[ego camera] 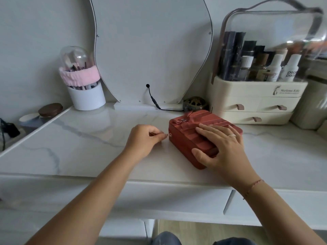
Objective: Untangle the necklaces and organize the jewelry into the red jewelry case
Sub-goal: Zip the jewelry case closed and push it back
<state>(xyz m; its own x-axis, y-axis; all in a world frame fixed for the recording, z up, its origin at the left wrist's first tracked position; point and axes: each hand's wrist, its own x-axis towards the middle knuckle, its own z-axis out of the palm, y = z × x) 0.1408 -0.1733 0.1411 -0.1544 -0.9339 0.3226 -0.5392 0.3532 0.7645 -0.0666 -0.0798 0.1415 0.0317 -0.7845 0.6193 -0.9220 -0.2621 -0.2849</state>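
Observation:
The red jewelry case (184, 138) lies closed on the white marble tabletop, with a ribbon bow on its lid. My left hand (144, 139) pinches the case's small metal zipper pull (169, 135) at the case's left side. My right hand (221, 147) lies flat on the lid with straight fingers, thumb against the near side of the case. No necklaces or loose jewelry are visible.
A cream cosmetics organizer (254, 103) with drawers stands right behind the case. A brass ornament (193, 103) and a mirror (152, 50) with a black cable sit at the back. A brush holder (85, 85) stands back left. The table edge (123, 177) runs near me.

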